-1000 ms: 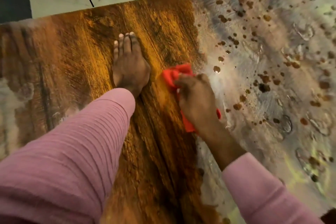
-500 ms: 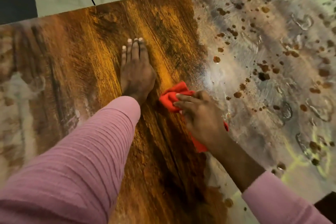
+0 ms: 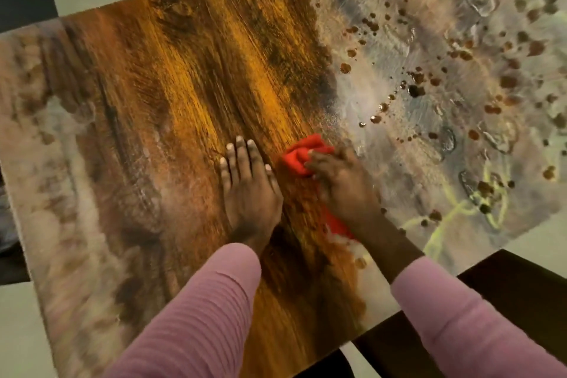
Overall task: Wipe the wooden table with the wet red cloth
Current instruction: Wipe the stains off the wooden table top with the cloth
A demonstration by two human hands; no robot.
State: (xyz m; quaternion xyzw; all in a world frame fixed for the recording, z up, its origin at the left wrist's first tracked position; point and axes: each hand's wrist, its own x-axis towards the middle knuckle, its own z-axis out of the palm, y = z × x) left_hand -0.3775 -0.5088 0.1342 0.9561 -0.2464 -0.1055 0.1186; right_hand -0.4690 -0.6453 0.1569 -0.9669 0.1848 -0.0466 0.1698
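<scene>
Head view, read left to right. The left margin of the wooden table (image 3: 184,86) carries a pale, cloudy film (image 3: 46,169). The centre band shows clean, glossy amber grain.

The left hand (image 3: 250,193) lies flat on that clean band, fingers straight and close together, holding nothing; it appears to serve as a brace.

Just beside it, the red cloth (image 3: 302,153) sits bunched on the tabletop at the border between the clean wood and the soiled area. The right hand (image 3: 343,184) covers the cloth from above, fingers curled over it and pressing down; red shows ahead of the fingertips and again under the wrist.

The right portion carries grey smeared residue (image 3: 429,40) dotted with brown droplets (image 3: 345,68), so it looks unwiped.

Assessment: the cloth is likely soft, limp and light. Being wet, it should cling and drag. It is best gathered under the palm, since a loose edge would fold over.
</scene>
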